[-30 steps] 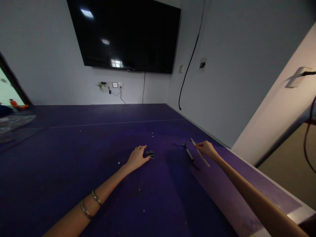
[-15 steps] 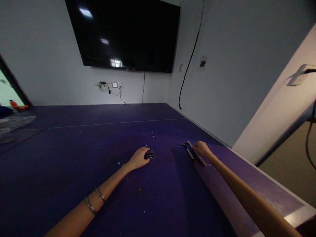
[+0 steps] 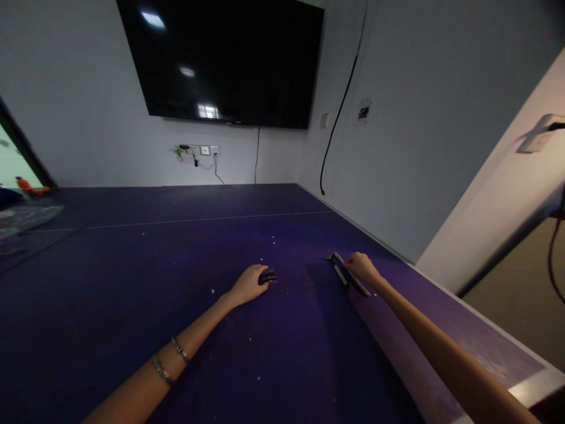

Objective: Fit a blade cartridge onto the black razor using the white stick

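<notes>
My left hand [image 3: 248,285] curls its thumb and fingers around a small black boxy object [image 3: 269,275] on the dark purple tabletop [image 3: 273,347]. Its kind is too small to make out. To the right, my right hand [image 3: 362,266] pinches the edge of a long, flat, dark bar with a pale rim [image 3: 361,287]. Close along the bar's left side lies a slim T-shaped tool [image 3: 340,274] that looks like a razor, its narrow head pointing away from me. The fingertips of my right hand are partly hidden behind the bar.
White specks [image 3: 212,291] dot the tabletop. Clear plastic wrapping [image 3: 30,218] and an orange object [image 3: 30,187] are at the far left. A black cable [image 3: 338,118] hangs down the right wall. A television [image 3: 229,59] is mounted above several sockets [image 3: 205,151].
</notes>
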Demonstrator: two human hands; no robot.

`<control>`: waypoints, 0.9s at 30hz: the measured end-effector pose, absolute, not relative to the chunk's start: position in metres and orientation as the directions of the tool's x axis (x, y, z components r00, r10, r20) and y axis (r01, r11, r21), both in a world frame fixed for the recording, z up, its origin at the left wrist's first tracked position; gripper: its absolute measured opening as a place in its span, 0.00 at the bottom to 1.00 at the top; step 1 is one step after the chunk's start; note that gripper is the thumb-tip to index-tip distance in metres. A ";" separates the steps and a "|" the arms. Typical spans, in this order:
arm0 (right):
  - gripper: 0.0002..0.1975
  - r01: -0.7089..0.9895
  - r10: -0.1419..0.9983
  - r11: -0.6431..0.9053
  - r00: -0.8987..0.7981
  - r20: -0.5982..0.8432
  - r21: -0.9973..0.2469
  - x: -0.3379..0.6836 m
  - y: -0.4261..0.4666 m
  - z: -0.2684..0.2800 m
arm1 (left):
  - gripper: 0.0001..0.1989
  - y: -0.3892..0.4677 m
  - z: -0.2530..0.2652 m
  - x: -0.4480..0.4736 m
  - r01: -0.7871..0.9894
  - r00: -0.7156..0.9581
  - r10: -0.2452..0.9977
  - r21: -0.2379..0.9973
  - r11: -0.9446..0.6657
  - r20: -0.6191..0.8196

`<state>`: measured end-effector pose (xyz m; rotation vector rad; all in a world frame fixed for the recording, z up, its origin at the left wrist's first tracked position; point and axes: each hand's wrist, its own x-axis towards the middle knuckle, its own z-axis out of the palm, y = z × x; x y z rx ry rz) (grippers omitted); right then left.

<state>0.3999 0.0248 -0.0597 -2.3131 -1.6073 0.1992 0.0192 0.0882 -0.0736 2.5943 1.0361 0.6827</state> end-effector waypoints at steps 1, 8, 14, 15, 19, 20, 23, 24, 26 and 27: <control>0.11 0.886 0.930 -0.319 0.361 0.068 -0.335 0.400 0.025 -0.060 | 0.21 0.088 -0.073 0.019 0.574 0.632 0.703 0.411 -0.708 0.327; 0.11 0.886 0.925 -0.322 0.370 0.091 -0.333 0.398 0.026 -0.061 | 0.20 0.089 -0.077 0.019 0.558 0.614 0.709 0.445 -0.701 0.347; 0.15 0.894 0.929 -0.313 0.359 0.094 -0.322 0.396 0.021 -0.055 | 0.18 0.086 -0.074 0.019 0.532 0.575 0.706 0.467 -0.706 0.412; 0.16 0.895 0.928 -0.313 0.360 0.099 -0.318 0.397 0.019 -0.053 | 0.18 0.085 -0.072 0.018 0.530 0.567 0.708 0.472 -0.704 0.421; 0.17 0.903 0.916 -0.310 0.367 0.161 -0.297 0.395 0.012 -0.034 | 0.20 0.078 -0.062 0.020 0.511 0.558 0.706 0.489 -0.707 0.437; 0.16 0.910 0.918 -0.288 0.351 0.185 -0.298 0.391 0.010 -0.028 | 0.21 0.075 -0.059 0.022 0.501 0.565 0.698 0.489 -0.714 0.440; 0.15 0.939 0.957 -0.085 0.171 0.235 -0.334 0.369 0.002 -0.012 | 0.22 0.064 -0.050 0.031 0.448 0.616 0.650 0.480 -0.754 0.446; 0.16 0.936 0.969 0.021 0.068 0.239 -0.352 0.359 -0.002 -0.008 | 0.23 0.059 -0.047 0.035 0.421 0.637 0.628 0.480 -0.770 0.448; 0.20 0.900 0.961 0.223 -0.139 0.240 -0.374 0.336 -0.012 -0.002 | 0.24 0.047 -0.041 0.045 0.365 0.676 0.586 0.488 -0.793 0.447; 0.23 0.875 0.947 0.294 -0.213 0.240 -0.384 0.324 -0.017 0.000 | 0.24 0.041 -0.038 0.049 0.344 0.691 0.570 0.492 -0.800 0.444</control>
